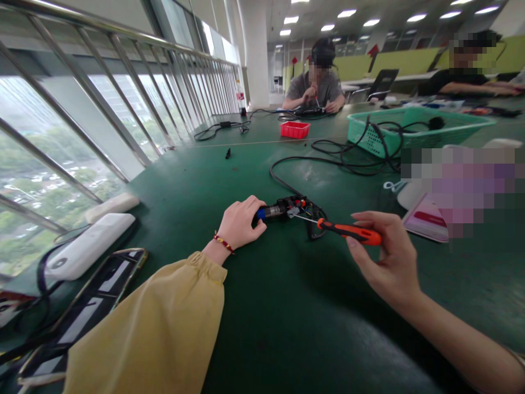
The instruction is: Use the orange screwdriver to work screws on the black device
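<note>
My left hand, in a yellow sleeve with a red bracelet, is closed round the blue end of a small electrical device lying on the green table. A black cable runs from the device toward the far side. My right hand pinches the handle of an orange screwdriver. Its metal tip touches the device's wired part from the right.
White power banks and a phone lie at the left by the window railing. A green basket with cables and a red tray stand farther off. Two other people sit at the far end. A pink-and-white object lies right.
</note>
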Tool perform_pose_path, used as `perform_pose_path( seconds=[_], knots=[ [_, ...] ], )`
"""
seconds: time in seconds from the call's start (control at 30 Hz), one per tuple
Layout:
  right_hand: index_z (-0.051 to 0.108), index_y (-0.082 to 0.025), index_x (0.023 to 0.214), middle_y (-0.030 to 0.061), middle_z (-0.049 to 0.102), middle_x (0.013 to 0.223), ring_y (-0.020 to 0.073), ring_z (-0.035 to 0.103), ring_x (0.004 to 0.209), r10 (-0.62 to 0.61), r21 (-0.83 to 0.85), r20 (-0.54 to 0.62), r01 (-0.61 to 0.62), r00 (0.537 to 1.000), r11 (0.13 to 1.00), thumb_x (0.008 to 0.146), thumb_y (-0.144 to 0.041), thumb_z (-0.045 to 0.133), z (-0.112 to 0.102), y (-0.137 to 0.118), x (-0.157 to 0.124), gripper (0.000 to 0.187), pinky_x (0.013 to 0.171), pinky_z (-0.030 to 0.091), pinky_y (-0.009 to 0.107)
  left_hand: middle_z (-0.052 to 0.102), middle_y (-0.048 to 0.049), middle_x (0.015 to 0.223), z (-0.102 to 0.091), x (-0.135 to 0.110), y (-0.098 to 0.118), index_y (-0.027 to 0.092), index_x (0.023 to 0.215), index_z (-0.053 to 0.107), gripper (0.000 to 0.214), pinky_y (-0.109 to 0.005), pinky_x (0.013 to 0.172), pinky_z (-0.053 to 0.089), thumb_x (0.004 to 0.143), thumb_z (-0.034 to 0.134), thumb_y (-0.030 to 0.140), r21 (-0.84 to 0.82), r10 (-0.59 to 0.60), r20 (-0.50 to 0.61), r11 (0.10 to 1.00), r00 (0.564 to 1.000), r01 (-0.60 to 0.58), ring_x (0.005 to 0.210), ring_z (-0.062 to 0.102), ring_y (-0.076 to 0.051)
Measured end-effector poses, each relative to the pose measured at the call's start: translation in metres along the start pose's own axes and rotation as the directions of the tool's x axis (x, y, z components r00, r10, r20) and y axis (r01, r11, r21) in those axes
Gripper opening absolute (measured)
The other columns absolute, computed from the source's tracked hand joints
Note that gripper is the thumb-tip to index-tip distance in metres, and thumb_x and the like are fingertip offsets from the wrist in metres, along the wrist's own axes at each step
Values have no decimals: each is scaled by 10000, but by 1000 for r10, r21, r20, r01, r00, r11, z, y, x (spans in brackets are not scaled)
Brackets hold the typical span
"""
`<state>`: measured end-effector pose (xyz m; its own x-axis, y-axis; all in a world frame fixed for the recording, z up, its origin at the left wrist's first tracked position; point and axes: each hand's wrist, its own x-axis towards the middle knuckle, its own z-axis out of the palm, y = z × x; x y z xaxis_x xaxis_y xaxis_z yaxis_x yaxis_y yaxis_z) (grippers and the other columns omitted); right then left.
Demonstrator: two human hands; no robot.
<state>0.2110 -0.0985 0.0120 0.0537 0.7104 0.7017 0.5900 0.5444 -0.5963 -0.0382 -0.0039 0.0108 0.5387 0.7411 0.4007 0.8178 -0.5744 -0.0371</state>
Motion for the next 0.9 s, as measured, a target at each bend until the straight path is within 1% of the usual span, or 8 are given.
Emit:
perform_pose_path(
  seconds=[0.13,0.3,0.33,0.47,0.53,0.67,0.83,0.9],
  knots=[
    [537,-206,928,-22,526,645,93,479,501,108,4,132,-110,985,994,804,-205,513,-1,0,-1,126,470,386,231,568,-35,983,0,0,0,172,1025,514,314,-301,679,409,725,467,250,6,-3,-4,1000,1000,3,765,542,-174],
    [496,-210,1016,18,540,839,141,546,726,10,-10,-44,-11,999,1000,726,-172,593,1,3,1,309,638,452,271,569,-36,989,1,0,0,172,1025,515,316,-299,673,410,726,466,260,13,-1,-6,1000,1000,1,766,544,-173],
    [501,-210,1007,15,542,825,138,546,712,16,-13,-36,-17,999,1000,726,-176,595,1,3,1,298,632,452,269,570,-36,988,1,0,0,172,1024,515,316,-299,672,409,725,466,260,16,-2,-8,1000,1000,2,766,544,-174],
    [542,-210,918,-21,533,653,92,481,503,119,-12,125,-118,985,993,796,-223,529,1,1,-1,123,477,392,231,570,-37,983,1,0,-1,173,1023,515,314,-295,673,407,725,460,255,17,-4,-8,1000,1000,4,769,546,-172],
    [536,-211,950,-8,544,698,100,501,540,96,-12,99,-95,990,995,791,-215,533,1,1,-1,159,495,406,235,570,-37,981,1,0,-1,175,1023,516,312,-295,673,406,727,458,256,15,-6,-7,1000,1000,7,767,545,-172],
    [500,-211,1028,31,543,866,149,552,753,-10,-20,-57,9,998,1000,727,-177,596,1,1,1,317,656,463,278,569,-34,979,2,0,-1,175,1023,516,313,-295,668,406,725,463,254,14,-9,-11,1000,1000,10,754,541,-168],
    [548,-210,901,-7,550,699,105,533,572,87,-24,120,-85,989,996,783,-218,546,1,-1,0,119,514,424,227,569,-34,976,1,0,-1,172,1023,519,314,-295,664,404,725,462,253,16,-6,-14,1000,1000,6,748,538,-167],
    [534,-209,953,-1,552,739,114,543,611,63,-35,69,-61,996,998,764,-210,567,1,0,0,191,542,435,236,569,-35,976,1,0,-1,172,1024,519,314,-295,665,405,727,461,255,15,-7,-13,1000,1000,7,746,538,-167]
  ],
)
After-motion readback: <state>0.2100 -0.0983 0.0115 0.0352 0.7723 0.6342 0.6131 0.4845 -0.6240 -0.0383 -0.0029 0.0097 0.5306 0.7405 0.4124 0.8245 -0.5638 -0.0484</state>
